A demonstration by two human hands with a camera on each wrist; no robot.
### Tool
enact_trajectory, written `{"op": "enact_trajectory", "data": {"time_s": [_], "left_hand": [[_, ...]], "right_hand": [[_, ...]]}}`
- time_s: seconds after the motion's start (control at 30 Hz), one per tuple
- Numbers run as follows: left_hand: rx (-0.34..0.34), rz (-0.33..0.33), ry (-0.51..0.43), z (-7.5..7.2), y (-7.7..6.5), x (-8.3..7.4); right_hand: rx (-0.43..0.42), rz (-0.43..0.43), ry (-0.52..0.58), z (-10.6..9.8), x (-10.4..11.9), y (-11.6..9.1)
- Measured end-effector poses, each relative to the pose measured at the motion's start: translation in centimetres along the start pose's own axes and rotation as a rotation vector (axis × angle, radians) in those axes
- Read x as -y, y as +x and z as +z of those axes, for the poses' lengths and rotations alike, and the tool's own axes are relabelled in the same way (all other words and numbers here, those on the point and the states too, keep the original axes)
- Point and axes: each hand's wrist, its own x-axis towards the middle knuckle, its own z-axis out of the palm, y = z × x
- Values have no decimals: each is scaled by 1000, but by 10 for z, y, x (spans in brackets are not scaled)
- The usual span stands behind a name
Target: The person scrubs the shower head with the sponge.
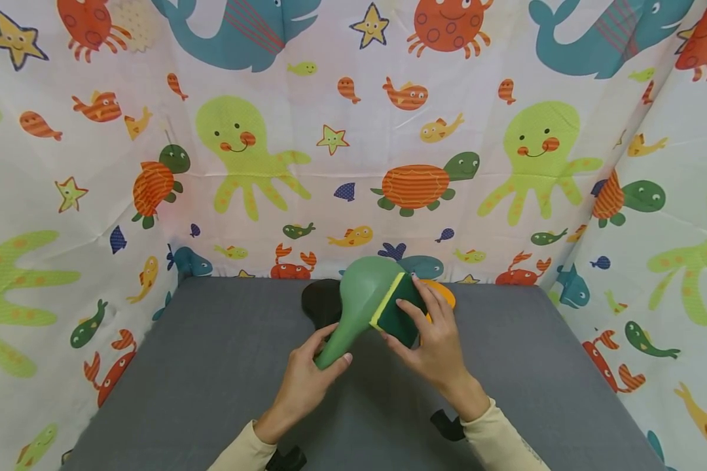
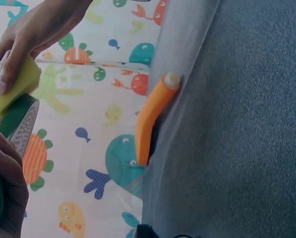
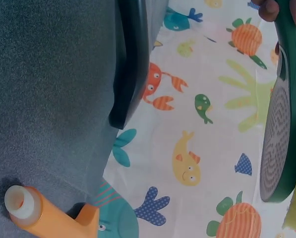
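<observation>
A green handheld shower head (image 1: 362, 294) is raised above the grey table, tilted with its round end up. My left hand (image 1: 306, 383) grips it by the handle. My right hand (image 1: 438, 347) pinches a sponge (image 1: 399, 314), yellow with a dark green scouring side. The sponge's yellow side lies against the right edge of the shower head's round end, and the fingers spread over the green side. In the right wrist view the spray face (image 3: 276, 144), dotted with nozzles, is visible. The left wrist view cuts off most of the left hand (image 2: 6, 183).
Behind the hands, a black shower head (image 1: 321, 301) lies on the grey table (image 1: 230, 353) toward the left. An orange shower head (image 1: 446, 293) with a whitish connector (image 3: 21, 203) lies to the right, partly hidden. A cloth with sea animals (image 1: 330, 176) hangs around the table.
</observation>
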Motion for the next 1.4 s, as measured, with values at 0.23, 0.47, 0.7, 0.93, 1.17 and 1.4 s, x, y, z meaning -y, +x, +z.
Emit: {"op": "enact_trajectory", "data": {"time_s": [0.23,0.47,0.7,0.93,1.17,1.4], "left_hand": [[-1,-41,-86,2,1,-2],[-7,-48,-166,7,3,-5],[17,-51,-238,10,5,-7],[43,-77,-301,5,2,-11],[56,-97,-335,-1,-1,-11],[74,-110,-382,3,-1,-13]], "right_hand": [[-37,6,7,0,0,1],[-92,-35,-15,4,10,-2],[-130,-64,-20,8,15,-4],[-141,-59,-10,7,11,-4],[-166,-44,31,2,6,-2],[-225,-20,39,3,6,2]]}}
